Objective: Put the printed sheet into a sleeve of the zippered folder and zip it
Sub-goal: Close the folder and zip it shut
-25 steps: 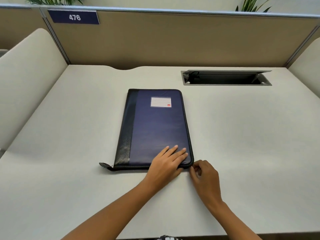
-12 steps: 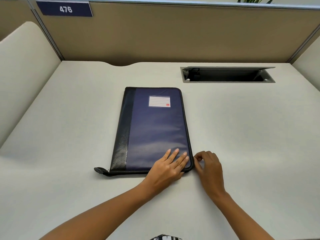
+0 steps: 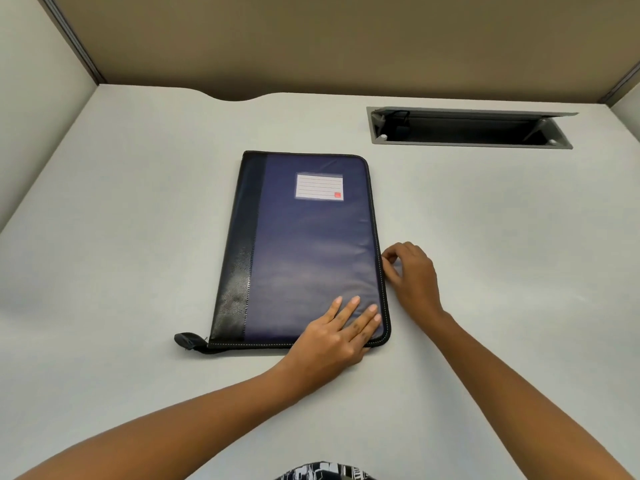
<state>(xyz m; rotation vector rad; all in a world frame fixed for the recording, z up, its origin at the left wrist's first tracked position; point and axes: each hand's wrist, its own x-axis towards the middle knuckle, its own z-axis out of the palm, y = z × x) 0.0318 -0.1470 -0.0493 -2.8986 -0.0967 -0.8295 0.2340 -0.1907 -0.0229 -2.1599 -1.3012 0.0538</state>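
Observation:
The zippered folder (image 3: 304, 244), dark blue with a black spine strip and a white label (image 3: 319, 186), lies closed and flat on the desk in front of me. My left hand (image 3: 336, 337) rests flat on its near right corner, fingers spread, pressing it down. My right hand (image 3: 414, 275) sits against the folder's right edge about a third of the way up, thumb and fingers pinched on the zipper pull at the zip line. A black fabric tab (image 3: 187, 340) sticks out at the near left corner. No printed sheet is visible.
The pale grey desk (image 3: 138, 271) is enclosed by tan partition walls (image 3: 311, 46) at the back and cream panels at both sides. An open cable tray slot (image 3: 471, 128) is sunk into the desk at the back right.
My right hand has slid from the folder's near right corner away from me along the right edge, still pinched at the zip. My left hand stays put. The view has tilted down.

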